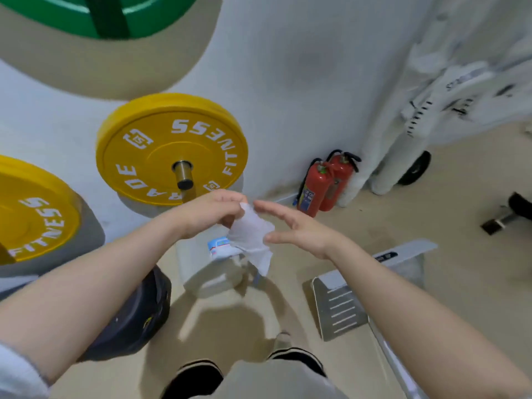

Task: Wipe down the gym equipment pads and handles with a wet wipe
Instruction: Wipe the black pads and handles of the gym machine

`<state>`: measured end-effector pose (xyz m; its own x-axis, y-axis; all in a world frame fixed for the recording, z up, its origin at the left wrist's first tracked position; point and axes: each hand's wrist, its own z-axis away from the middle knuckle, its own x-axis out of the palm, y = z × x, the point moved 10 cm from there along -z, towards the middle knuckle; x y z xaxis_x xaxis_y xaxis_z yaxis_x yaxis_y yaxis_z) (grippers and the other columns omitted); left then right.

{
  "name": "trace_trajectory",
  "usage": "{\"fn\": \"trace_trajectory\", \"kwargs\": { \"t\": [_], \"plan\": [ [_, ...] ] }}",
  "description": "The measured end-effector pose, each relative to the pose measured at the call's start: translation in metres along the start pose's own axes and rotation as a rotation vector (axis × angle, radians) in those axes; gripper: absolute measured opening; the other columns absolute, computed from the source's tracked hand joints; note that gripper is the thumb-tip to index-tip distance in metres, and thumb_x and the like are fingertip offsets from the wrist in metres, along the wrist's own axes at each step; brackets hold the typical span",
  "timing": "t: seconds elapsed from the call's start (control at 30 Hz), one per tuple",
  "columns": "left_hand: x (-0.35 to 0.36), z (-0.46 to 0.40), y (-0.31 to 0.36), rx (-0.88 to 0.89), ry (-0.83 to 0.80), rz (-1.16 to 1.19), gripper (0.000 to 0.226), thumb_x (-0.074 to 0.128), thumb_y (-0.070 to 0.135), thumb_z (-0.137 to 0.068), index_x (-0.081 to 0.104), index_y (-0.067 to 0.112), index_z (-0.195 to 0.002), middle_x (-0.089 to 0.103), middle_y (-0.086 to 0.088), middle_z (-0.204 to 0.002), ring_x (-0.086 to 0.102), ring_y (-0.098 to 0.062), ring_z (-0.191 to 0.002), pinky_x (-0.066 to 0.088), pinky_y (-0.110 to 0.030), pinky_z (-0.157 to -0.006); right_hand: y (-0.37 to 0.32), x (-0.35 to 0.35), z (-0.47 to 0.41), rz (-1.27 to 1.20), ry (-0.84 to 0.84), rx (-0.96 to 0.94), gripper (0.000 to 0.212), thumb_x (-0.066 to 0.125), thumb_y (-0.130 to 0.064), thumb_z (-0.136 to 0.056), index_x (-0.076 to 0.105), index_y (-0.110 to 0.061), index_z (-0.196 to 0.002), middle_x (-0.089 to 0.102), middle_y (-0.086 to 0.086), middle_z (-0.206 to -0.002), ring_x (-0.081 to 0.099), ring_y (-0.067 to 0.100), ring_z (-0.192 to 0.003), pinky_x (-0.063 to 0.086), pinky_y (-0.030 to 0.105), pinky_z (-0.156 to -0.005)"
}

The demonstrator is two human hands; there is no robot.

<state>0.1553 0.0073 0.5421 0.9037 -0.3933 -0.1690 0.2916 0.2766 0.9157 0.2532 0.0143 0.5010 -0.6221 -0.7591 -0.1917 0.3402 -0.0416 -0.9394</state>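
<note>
Floor (pixel 449 254): beige, smooth, meeting a white wall (pixel 288 82) along a line running behind the two red fire extinguishers (pixel 322 184), which stand side by side against that wall.

Wall fittings: yellow weight plate (pixel 171 148) on a metal peg (pixel 182 174), lettered FITNESS; a second yellow plate (pixel 34 208) at the left edge, partly cut off; a green plate (pixel 95 12) at the top edge.

Floor items: dark plate (pixel 135 315) lying low at left; white block (pixel 207 269) below the hands, with a blue-and-white pack (pixel 220 247) on top (label too blurred to read); grey ribbed metal footplate (pixel 339 306) at right; white machine frame with a black wheel (pixel 414 168) in the far right corner.

Open room: bare floor between the extinguishers and the footplate, and on to the right edge.

Left hand (pixel 210 211): fingers curled, pinching the top of the wet wipe (pixel 252 237).

Wet wipe: white, crumpled, hanging down between both hands, above the pack.

Right hand (pixel 296 228): fingers straight and spread, thumb just beside the wipe's edge; whether it touches cannot be told.
</note>
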Motion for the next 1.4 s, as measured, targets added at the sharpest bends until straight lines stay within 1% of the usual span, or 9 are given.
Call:
{"fn": "trace_trajectory", "kwargs": {
  "t": [0.07, 0.2, 0.33, 0.57, 0.8, 0.97, 1.13, 1.23, 1.4],
  "plan": [
    [0.011, 0.017, 0.0, 0.019, -0.055, -0.079, 0.022, 0.044, 0.011, -0.065, 0.052, 0.022, -0.047, 0.041, 0.01, -0.049, 0.038, -0.004, -0.047, 0.033, -0.013, -0.045, 0.005, 0.019, 0.025, -0.072, 0.046, 0.039, 0.055, 0.063, -0.002, -0.084, 0.045, -0.018, -0.134, 0.052, -0.001, -0.13, 0.047, -0.001, -0.117, 0.037, 0.007, -0.094],
    [0.038, 0.048, -0.023, 0.096, -0.119, -0.185, 0.013, 0.055, 0.013, -0.081, 0.051, 0.015, -0.069, 0.044, 0.009, -0.047, 0.039, -0.008, -0.048, 0.034, -0.019, -0.05, 0.029, 0.056, 0.079, -0.085, 0.229, 0.167, 0.004, 0.064, -0.005, -0.085, 0.063, -0.005, -0.088, 0.058, 0.0, -0.081, 0.054, 0.0, -0.07, 0.04, 0.015, -0.071],
    [0.069, 0.074, -0.043, 0.195, -0.017, -0.296, 0.017, 0.056, 0.013, -0.09, 0.052, 0.016, -0.074, 0.048, 0.007, -0.045, 0.046, -0.007, -0.046, 0.042, -0.023, -0.055, 0.069, 0.084, 0.167, -0.251, 0.629, 0.281, 0.021, 0.07, -0.016, -0.08, 0.053, -0.013, -0.069, 0.047, -0.007, -0.063, 0.045, 0.004, -0.058, 0.034, 0.015, -0.057],
    [0.236, 0.135, -0.044, 0.399, -0.198, -0.527, 0.019, 0.057, 0.02, -0.089, 0.048, 0.019, -0.072, 0.064, -0.014, -0.063, 0.056, -0.027, -0.062, 0.04, -0.03, -0.057, 0.132, 0.162, 0.374, -0.634, 1.44, 0.462, 0.027, 0.063, -0.004, -0.082, 0.046, -0.015, -0.064, 0.047, 0.009, -0.067, 0.045, 0.02, -0.067, 0.042, 0.032, -0.063],
    [0.427, 0.257, -0.042, 0.475, -0.526, -0.439, 0.018, 0.056, 0.02, -0.089, 0.049, 0.018, -0.073, 0.064, -0.003, -0.07, 0.056, -0.014, -0.063, 0.037, -0.02, -0.056, 0.125, 0.254, 0.549, -0.761, 1.887, 0.335, 0.01, 0.054, 0.001, -0.08, 0.057, -0.005, -0.088, 0.058, 0.007, -0.075, 0.052, 0.02, -0.067, 0.046, 0.026, -0.058],
    [0.552, 0.364, -0.055, 0.605, -0.679, -0.493, 0.017, 0.06, 0.021, -0.088, 0.054, 0.019, -0.072, 0.058, 0.011, -0.068, 0.056, -0.006, -0.067, 0.037, -0.01, -0.057, 0.137, 0.324, 0.664, -0.838, 2.024, 0.249, 0.024, 0.047, -0.001, -0.084, 0.06, -0.007, -0.103, 0.067, 0.011, -0.088, 0.061, 0.021, -0.081, 0.052, 0.04, -0.087],
    [0.677, 0.481, -0.084, 0.74, -0.883, -0.506, 0.024, 0.051, 0.016, -0.093, 0.067, 0.018, -0.111, 0.048, 0.01, -0.112, 0.052, -0.007, -0.102, 0.043, -0.023, -0.09, 0.154, 0.393, 0.781, -0.965, 1.999, -0.023, 0.012, 0.052, -0.012, -0.093, 0.058, -0.007, -0.103, 0.068, 0.006, -0.088, 0.067, 0.013, -0.081, 0.055, 0.03, -0.081],
    [0.738, 0.54, -0.099, 0.773, -1.06, -0.563, 0.03, 0.045, 0.01, -0.095, 0.066, 0.02, -0.114, 0.049, 0.01, -0.123, 0.051, -0.007, -0.109, 0.039, -0.02, -0.093, 0.177, 0.436, 0.859, -1.016, 2.094, -0.034, 0.008, 0.056, -0.003, -0.089, 0.057, -0.007, -0.096, 0.067, 0.0, -0.074, 0.065, 0.008, -0.068, 0.051, 0.024, -0.08],
    [0.796, 0.554, -0.092, 0.573, -0.932, -0.427, 0.015, 0.048, 0.013, -0.093, 0.054, 0.025, -0.098, 0.062, 0.009, -0.093, 0.053, 0.001, -0.069, 0.041, -0.012, -0.067, 0.212, 0.466, 0.95, -1.154, 2.078, 0.025, 0.014, 0.05, 0.0, -0.09, 0.059, -0.009, -0.096, 0.064, 0.006, -0.083, 0.061, 0.014, -0.071, 0.052, 0.023, -0.067]
  ]
}}
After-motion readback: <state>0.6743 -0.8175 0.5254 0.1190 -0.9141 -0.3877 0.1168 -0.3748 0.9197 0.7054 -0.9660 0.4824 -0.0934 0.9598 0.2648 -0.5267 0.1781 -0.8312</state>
